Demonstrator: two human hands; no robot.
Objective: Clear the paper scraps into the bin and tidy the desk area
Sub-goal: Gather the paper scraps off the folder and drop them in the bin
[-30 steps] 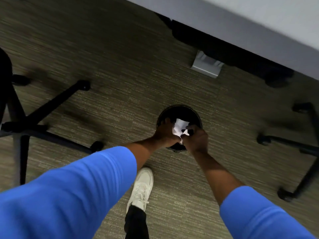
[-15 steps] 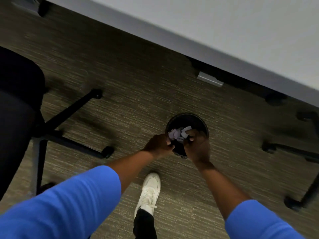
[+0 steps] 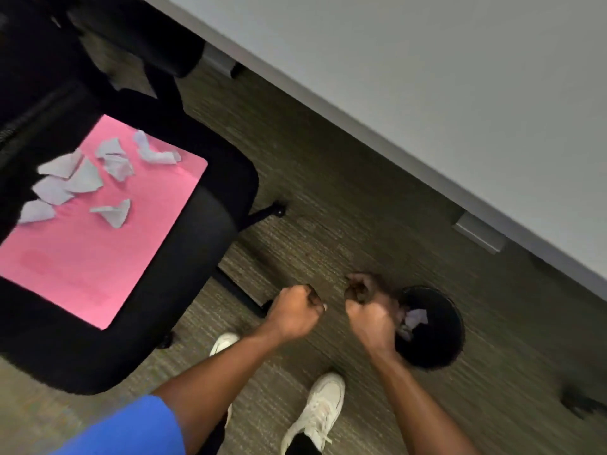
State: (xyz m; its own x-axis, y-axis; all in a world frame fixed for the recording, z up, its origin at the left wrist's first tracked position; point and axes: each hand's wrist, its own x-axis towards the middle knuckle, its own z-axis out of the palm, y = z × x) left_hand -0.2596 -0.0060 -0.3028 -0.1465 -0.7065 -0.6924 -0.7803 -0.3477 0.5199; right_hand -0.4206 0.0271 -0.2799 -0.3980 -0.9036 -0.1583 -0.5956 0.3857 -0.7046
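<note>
A round black bin (image 3: 450, 326) stands on the carpet with white paper scraps (image 3: 415, 318) inside it. My right hand (image 3: 368, 307) is curled into a fist just left of the bin's rim, holding nothing I can see. My left hand (image 3: 295, 311) is a closed fist further left, apart from the bin. Several torn grey-white paper scraps (image 3: 82, 175) lie on a pink sheet (image 3: 88, 257) on the black office chair seat (image 3: 203, 251) at the left.
The grey desk top (image 3: 443, 93) runs diagonally across the upper right, with its metal feet (image 3: 478, 236) on the carpet. The chair's base arm (image 3: 266, 213) reaches toward the desk. My white shoes (image 3: 317, 412) stand below the hands. Another chair's castor (image 3: 581, 403) sits at the right edge.
The scraps held over the bin have dropped in. Both hands have pulled back to the left of the bin, now closed. The view swung left, bringing the chair seat with pink sheet into sight.
</note>
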